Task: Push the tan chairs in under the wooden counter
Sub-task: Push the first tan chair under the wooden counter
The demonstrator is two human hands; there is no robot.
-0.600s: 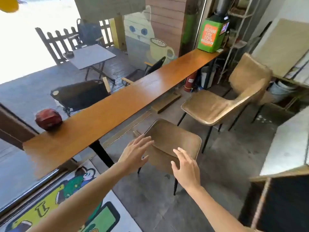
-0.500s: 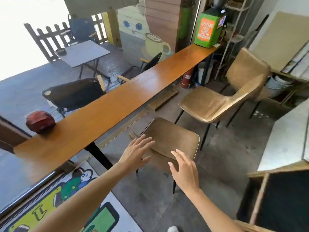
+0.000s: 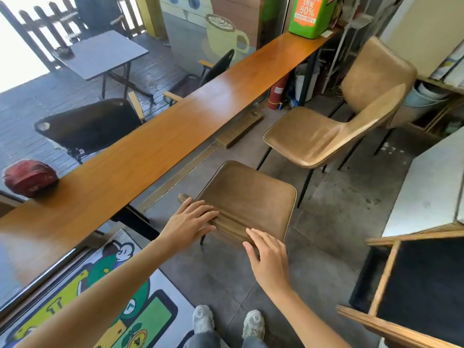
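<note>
A tan chair (image 3: pixel 247 197) stands just in front of me, its backrest top toward me and its seat pointing at the long wooden counter (image 3: pixel 155 146). My left hand (image 3: pixel 190 219) rests with straight fingers on the left end of the backrest top. My right hand (image 3: pixel 268 257) hovers over the backrest's right end with fingers straight; whether it touches I cannot tell. A second tan chair (image 3: pixel 334 124) stands farther right, pulled out from the counter and turned sideways.
A red helmet (image 3: pixel 29 177) lies on the counter's left end and a green box (image 3: pixel 311 15) stands at its far end. A white table (image 3: pixel 424 187) and a wood-framed black panel (image 3: pixel 414 285) stand at the right. A wooden block (image 3: pixel 239 130) lies on the floor under the counter.
I have stepped closer to the near chair. Both hands have come down toward its backrest, and the left one now lies on it.
</note>
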